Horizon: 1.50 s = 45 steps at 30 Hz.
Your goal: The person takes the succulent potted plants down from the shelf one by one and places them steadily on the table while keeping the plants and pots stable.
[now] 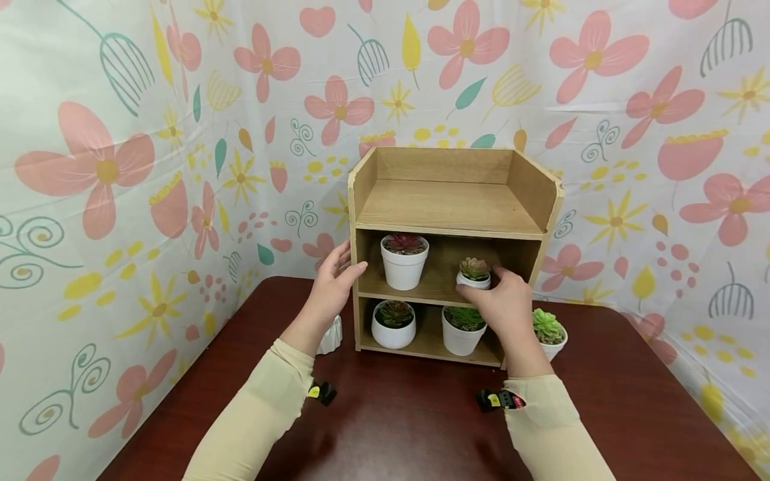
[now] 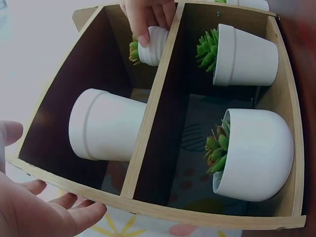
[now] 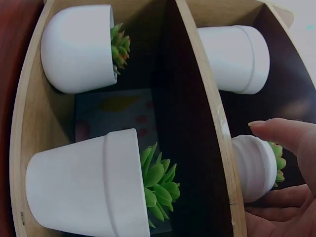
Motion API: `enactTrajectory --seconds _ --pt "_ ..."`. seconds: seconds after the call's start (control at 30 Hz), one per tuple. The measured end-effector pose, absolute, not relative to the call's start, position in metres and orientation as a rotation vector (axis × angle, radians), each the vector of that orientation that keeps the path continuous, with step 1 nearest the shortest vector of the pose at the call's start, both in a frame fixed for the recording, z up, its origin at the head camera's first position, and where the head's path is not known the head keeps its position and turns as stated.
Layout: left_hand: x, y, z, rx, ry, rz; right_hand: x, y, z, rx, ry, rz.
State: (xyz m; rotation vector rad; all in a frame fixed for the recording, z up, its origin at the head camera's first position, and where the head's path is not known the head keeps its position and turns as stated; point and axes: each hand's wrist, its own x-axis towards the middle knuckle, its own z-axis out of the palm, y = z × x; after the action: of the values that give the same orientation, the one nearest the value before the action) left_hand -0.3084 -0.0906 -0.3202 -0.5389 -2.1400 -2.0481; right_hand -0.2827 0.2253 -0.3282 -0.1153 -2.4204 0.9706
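A small ribbed white pot with a succulent [image 1: 474,270] stands at the right of the wooden shelf's [image 1: 451,230] middle level. My right hand [image 1: 504,302] holds this pot, thumb at one side and fingers around the other. In the right wrist view, the pot [image 3: 254,168] sits between thumb and fingers, close to the shelf board's edge. My left hand [image 1: 329,284] is at the shelf's left side panel, fingers extended and thumb apart. The left wrist view shows that hand [image 2: 47,207] beside the panel's edge, holding nothing.
A white pot with a dark red succulent [image 1: 406,264] shares the middle level. Below stand a rounded pot [image 1: 394,331] and a tapered pot [image 1: 463,334]. Another potted succulent [image 1: 549,334] is right of the shelf; a white object [image 1: 329,337] is partly hidden behind my left wrist.
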Motion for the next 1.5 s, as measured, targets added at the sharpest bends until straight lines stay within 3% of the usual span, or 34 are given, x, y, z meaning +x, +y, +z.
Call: enactTrajectory --seconds 1.5 --pt "-0.304 -0.084 -0.321 -0.522 -2.157 -2.048 -0.295 0.232 -0.322 -0.145 -2.471 1.071"
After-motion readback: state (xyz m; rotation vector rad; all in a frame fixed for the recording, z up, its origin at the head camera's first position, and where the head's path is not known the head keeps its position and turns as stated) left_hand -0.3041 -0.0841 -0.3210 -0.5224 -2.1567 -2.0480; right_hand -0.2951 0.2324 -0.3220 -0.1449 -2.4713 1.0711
